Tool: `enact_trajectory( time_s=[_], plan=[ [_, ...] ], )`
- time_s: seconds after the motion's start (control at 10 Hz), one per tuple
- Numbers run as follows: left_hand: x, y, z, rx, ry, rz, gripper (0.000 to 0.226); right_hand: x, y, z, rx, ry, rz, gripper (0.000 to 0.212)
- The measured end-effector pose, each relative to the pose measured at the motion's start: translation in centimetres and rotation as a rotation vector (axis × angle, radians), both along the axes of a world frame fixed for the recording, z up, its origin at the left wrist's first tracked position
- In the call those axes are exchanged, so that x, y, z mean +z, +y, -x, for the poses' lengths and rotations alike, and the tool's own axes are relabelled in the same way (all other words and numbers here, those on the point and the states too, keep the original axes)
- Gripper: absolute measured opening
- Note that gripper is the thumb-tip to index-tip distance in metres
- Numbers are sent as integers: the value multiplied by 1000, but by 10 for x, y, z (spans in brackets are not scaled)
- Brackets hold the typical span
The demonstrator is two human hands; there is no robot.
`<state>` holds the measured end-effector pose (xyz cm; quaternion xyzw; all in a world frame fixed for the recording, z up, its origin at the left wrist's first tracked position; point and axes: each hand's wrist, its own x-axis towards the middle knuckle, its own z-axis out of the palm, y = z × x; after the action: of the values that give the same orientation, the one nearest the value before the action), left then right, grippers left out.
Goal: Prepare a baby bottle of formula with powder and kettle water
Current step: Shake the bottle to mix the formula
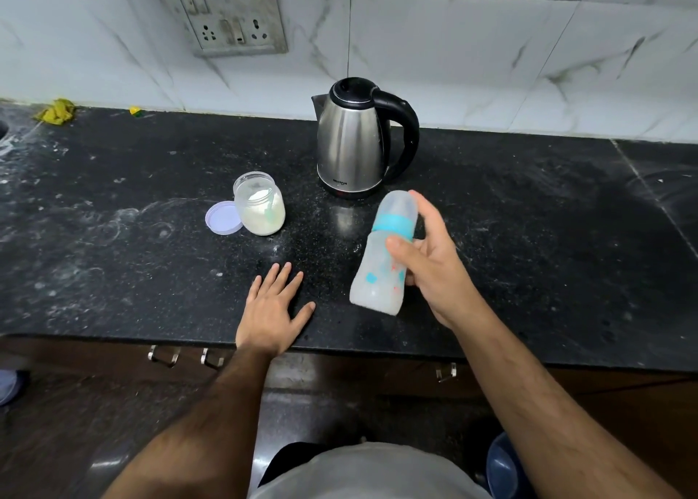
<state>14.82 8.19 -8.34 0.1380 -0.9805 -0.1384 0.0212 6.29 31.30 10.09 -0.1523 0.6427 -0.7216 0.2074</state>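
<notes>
Head view: right-hand fingers around bottle.

This is a home kitchen. A black speckled stone tabletop, dusted with white smears and ring marks, runs along a wall of white marble-look tiles. A grimy switch-and-socket plate is set into the tiles above it. A stainless-steel electric kettle with a black handle stands near the wall, and an open jar of white powder stands beside its loose lid. Dark wooden cabinet fronts with metal handles sit below the tabletop edge. At the far left, part of a sink rim shows.
</notes>
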Motion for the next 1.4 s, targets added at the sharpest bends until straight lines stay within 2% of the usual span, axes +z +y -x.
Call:
enact_trajectory(
  time_s=[0.1,0.3,0.4,0.6,0.7,0.8,0.9,1.0,1.1,1.2,1.3,1.4],
  plan=[
    [0,0,0,2,-4,0,76,-5,-2,5,-191,-18,59,69],
    [2,1,0,8,-3,-6,78,2,-3,-4,14,10,-17,64],
    [2,1,0,6,-3,-10,79,1,-4,2,-193,3,48,70],
    [0,0,1,9,8,-15,79,6,-2,-2,25,17,-80,66],
    [0,1,1,7,6,-15,78,2,-3,3,-162,8,4,67],
    [1,0,0,7,8,-13,78,2,-3,3,-196,-21,6,60],
    [0,0,0,10,10,-14,78,6,-2,-6,-4,-1,-52,63],
    [0,0,1,6,3,-14,79,4,-2,-2,-145,-14,34,68],
    [1,0,0,3,5,-8,78,-1,-2,2,-241,-36,47,63],
    [1,0,0,6,0,-10,78,2,-3,-6,-22,-29,-37,64],
    [1,1,0,8,13,-17,78,1,-4,-6,-40,-24,-4,67],
    [1,1,0,8,12,-18,79,-3,-7,-1,-208,-15,20,69]
  ],
)
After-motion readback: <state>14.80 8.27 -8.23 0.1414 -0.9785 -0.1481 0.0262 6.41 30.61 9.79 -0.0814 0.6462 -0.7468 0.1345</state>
